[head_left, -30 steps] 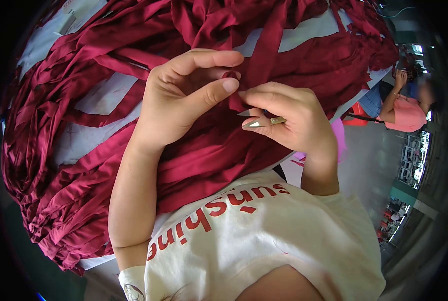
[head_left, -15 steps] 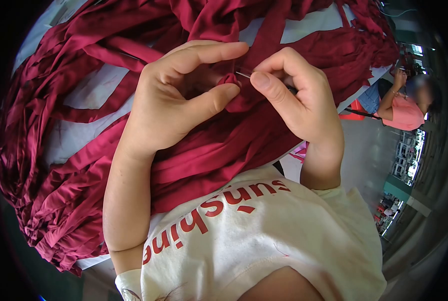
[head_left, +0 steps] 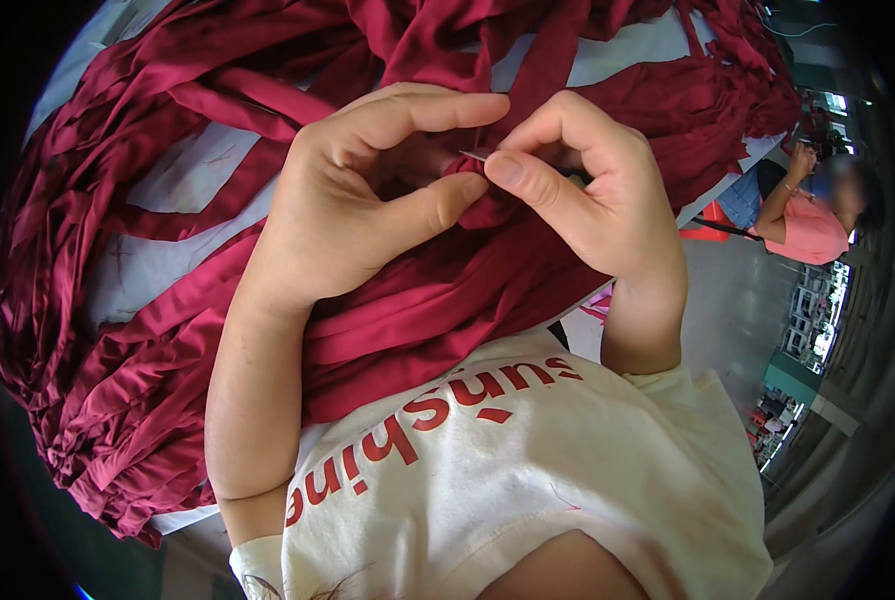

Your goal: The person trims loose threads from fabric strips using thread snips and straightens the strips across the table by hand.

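Note:
My left hand [head_left: 367,195] pinches a folded bit of dark red fabric [head_left: 472,172] between the thumb and a finger, with the index finger arched above it. Close at its right, my right hand [head_left: 587,185] holds a small pointed metal tool [head_left: 475,155] between thumb and index finger. The tip of the tool lies at the pinched fabric; the rest is hidden in the hand. Long dark red fabric strips [head_left: 407,310] spread in a big heap below and around both hands.
A white table [head_left: 192,190] shows through gaps between the strips. At the right, beyond the table edge, a person in a pink top [head_left: 807,225] sits near a red stool [head_left: 707,225]. Pink material [head_left: 599,303] lies low beside my right forearm.
My right hand has turned and come up to the pinched fabric, bringing the metal tip to it. The blades seen across its fingers earlier are now mostly hidden. My left hand has shifted slightly.

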`<state>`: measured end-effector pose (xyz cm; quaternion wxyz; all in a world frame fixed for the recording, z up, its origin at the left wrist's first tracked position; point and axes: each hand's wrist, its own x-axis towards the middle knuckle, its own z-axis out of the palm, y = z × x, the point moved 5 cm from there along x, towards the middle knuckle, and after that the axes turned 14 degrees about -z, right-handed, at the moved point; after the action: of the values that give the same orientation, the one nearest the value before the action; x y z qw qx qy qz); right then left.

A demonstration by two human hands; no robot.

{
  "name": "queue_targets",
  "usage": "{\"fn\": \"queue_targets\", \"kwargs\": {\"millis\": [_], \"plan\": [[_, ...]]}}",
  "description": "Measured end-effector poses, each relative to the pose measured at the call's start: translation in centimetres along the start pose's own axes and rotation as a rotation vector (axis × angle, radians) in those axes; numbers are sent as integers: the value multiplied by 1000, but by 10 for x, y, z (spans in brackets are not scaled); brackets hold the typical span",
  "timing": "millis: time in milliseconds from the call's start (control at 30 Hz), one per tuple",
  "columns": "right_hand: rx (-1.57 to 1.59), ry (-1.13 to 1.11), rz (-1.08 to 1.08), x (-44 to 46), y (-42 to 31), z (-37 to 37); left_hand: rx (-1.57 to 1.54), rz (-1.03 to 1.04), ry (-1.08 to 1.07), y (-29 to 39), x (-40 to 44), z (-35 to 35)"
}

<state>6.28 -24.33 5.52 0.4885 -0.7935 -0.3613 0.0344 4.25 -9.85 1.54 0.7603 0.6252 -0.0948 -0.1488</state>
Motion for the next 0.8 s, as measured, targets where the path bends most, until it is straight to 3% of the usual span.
{"fn": "queue_targets", "kwargs": {"millis": [267, 433, 467, 533, 633, 667, 733, 800], "plan": [[354, 198, -21, -3, 9, -15, -129, -112, 8, 3, -2, -1], [331, 300, 65, -8, 14, -25, -152, -75, 40, 3, -3, -5], [319, 309, 67, -11, 15, -25, -142, -67, 70, 7, -3, -9], [214, 236, -174, -9, 14, -20, -156, -72, 108, 9, -3, -17], [-1, -41, -138, -1, -1, -7, -147, -16, 94, 14, -4, -18], [-19, -46, -58, 4, -6, -3, -168, -4, 78, 14, -5, -16], [-242, -130, -124, 9, -1, -7, -158, -2, 93, 13, -6, -11], [-177, 71, -165, 10, -6, -19, 20, 29, 157, 15, -5, -12]]}}
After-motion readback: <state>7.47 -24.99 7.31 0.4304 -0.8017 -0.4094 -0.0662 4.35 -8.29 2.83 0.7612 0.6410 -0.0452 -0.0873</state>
